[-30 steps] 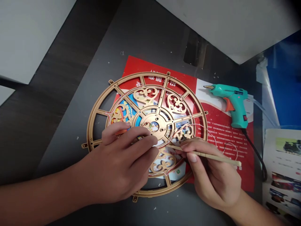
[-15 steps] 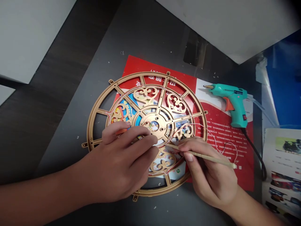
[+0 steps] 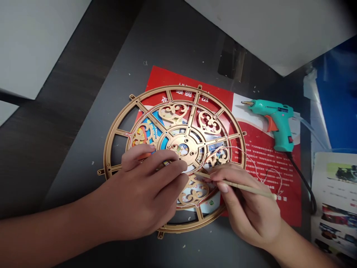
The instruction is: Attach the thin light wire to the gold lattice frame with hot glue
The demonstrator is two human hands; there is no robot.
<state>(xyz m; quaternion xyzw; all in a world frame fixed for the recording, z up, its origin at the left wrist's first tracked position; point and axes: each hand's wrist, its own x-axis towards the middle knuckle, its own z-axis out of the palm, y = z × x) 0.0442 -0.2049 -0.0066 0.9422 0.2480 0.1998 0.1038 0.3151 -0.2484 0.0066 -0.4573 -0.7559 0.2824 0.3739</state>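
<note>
I've got the left hand (image 3: 139, 193) curled over the gold filigree wheel (image 3: 178, 89), which sits mid-frame on a red flyer (image 3: 287, 212); I can't tell if it grips anything. The right hand (image 3: 251, 204) pinches a bamboo stick (image 3: 245, 188), its tip over the wheel's lower right.

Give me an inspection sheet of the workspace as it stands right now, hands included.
surface: dark grey surface flecked with white specks, under a red printed sheet.
job's things: gold openwork wheel-shaped frame lies on the sheet; a thin pale strand loops off its right side.
clutter: teal hot glue gun on the sheet; printed pages at far right.
grippers: left hand rests its fingers on the frame near the hub; right hand pinches a bamboo stick over the frame's lower right.
cables: black cord runs down from the glue gun; clear tube runs behind it.
surroundings: white panel at top, blue panel at right.
</note>
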